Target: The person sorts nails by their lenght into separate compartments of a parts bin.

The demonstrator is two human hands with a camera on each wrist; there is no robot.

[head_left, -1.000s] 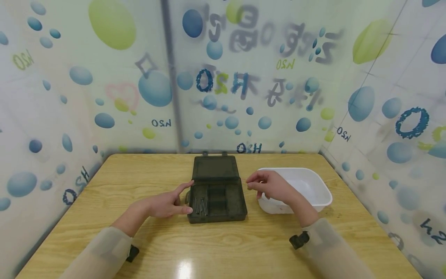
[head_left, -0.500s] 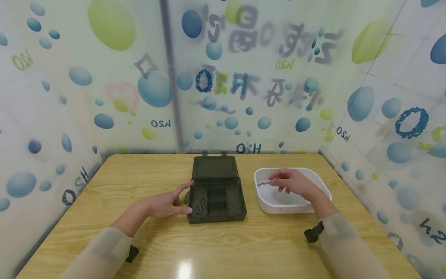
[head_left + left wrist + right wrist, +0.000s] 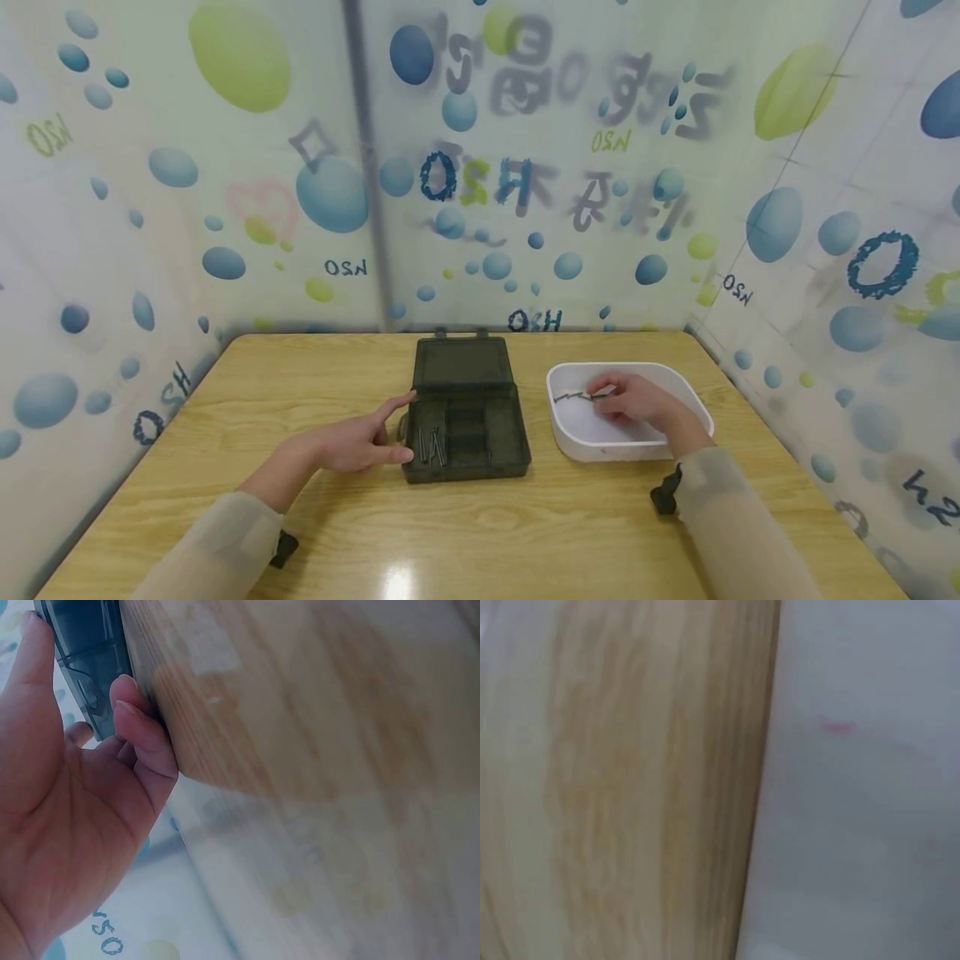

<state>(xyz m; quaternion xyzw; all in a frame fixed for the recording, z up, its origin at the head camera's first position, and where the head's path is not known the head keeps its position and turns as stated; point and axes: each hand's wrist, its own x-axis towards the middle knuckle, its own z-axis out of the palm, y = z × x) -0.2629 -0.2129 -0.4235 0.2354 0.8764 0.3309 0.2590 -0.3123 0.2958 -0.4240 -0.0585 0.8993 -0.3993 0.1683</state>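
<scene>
A dark translucent plastic box (image 3: 509,450) stands with its lid raised in the middle of the table. Several thin metal rods (image 3: 431,447), like nails or screws, lie in its left compartment. My left hand (image 3: 348,442) holds the box's left side, index finger at the back and thumb at the front corner; the left wrist view shows the other fingers bent beside the box (image 3: 94,645). Inside the white tray (image 3: 600,451) is my right hand (image 3: 637,402), thumb and index finger apart around the end of more thin metal rods (image 3: 572,395).
Both things stand on a wooden table (image 3: 465,533), the tray right of the box with a gap between. A patterned curtain (image 3: 465,275) hangs behind the table and along both sides. The right wrist view shows only tabletop and the white tray wall (image 3: 855,825).
My right hand has moved from the gap beside the box rightward over the tray, then lowered its fingertips to the metal rods there. My left hand has stayed on the box.
</scene>
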